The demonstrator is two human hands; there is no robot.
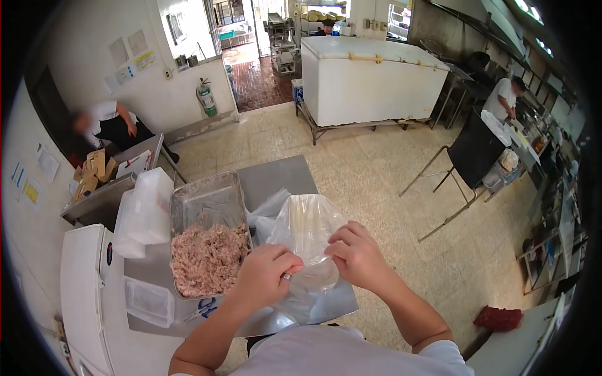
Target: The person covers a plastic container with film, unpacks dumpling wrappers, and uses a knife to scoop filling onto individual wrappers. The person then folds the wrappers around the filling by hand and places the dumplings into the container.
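Observation:
A clear plastic bag is spread between my hands above the metal table. My left hand, with a ring on one finger, is closed on the bag's left edge. The fingers of my right hand pinch the bag's right edge. Left of my hands lies a metal tray with ground meat in its near part. Blue-handled scissors rest on the table just below the tray.
Stacked white plastic containers stand left of the tray, with an empty clear container nearer me. A metal table supports these things. Beyond are a white chest freezer, a black chair and people on both sides.

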